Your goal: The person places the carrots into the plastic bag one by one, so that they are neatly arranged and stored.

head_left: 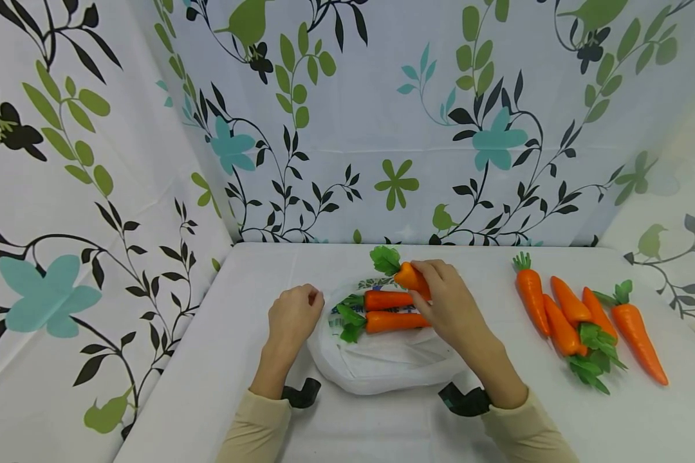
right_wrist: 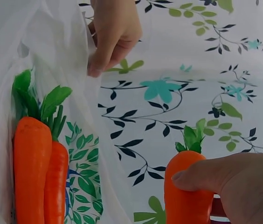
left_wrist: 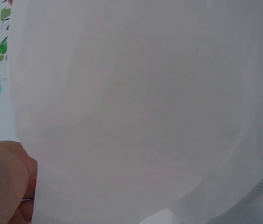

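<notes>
- White bag [head_left: 376,378]: mouth gaping, two carrots [head_left: 396,322] inside.
- Left hand [head_left: 294,313]: pinches its rim.
- Right hand [head_left: 453,303]: thumb and fingers grip another carrot [head_left: 407,278].
- That carrot: near the far rim, seemingly being packed; next calls for lowering, then release.

The head camera looks forward and down; nearer wrist cameras share the bag [head_left: 376,373].

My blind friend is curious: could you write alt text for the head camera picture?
A right hand holds a carrot by an open white bag with two carrots inside, while the left hand pinches its edge. Five other carrots lie to the right.
</notes>
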A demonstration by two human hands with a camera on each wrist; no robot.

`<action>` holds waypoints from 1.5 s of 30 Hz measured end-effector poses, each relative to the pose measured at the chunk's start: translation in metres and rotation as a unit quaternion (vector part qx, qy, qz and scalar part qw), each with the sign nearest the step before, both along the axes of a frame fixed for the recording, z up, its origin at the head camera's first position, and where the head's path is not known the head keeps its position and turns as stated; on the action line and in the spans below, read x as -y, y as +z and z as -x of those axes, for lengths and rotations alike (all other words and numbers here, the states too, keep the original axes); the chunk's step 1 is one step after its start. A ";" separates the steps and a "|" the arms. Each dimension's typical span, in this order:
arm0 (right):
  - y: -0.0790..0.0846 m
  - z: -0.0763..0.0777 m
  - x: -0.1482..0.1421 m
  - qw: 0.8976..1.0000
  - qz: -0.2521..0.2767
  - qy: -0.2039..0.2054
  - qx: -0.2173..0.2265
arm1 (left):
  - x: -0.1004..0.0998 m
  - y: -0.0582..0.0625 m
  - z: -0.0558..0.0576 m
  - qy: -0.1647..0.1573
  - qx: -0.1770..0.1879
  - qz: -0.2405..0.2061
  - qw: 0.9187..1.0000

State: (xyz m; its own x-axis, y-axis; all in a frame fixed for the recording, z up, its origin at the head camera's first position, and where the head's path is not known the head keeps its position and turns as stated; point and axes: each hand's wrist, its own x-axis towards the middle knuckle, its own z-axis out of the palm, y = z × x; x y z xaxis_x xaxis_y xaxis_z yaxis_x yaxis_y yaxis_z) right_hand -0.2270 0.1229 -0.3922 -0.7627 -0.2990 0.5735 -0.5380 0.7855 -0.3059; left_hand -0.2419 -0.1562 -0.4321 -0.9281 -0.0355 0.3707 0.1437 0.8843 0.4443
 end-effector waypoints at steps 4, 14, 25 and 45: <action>-0.003 0.000 0.004 1.000 -0.011 0.007 0.007 | 0.000 0.000 0.000 -0.001 -0.002 0.001 1.000; -0.010 -0.002 0.018 0.998 -0.055 0.029 0.012 | -0.001 0.000 0.000 -0.001 0.001 0.004 1.000; -0.021 -0.002 0.031 0.994 -0.094 0.042 0.037 | -0.001 0.000 0.001 -0.001 0.003 0.003 1.000; -0.046 -0.005 0.043 0.984 -0.140 0.090 0.071 | 0.000 0.001 0.001 0.003 0.003 0.002 1.000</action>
State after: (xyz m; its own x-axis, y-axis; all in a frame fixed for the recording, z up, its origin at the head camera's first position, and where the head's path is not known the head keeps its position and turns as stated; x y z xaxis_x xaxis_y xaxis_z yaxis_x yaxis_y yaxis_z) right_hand -0.2221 0.0801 -0.4381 -0.7502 -0.5666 0.3409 -0.6426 0.7462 -0.1739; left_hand -0.2427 -0.1563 -0.4310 -0.9303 -0.0396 0.3646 0.1355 0.8866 0.4422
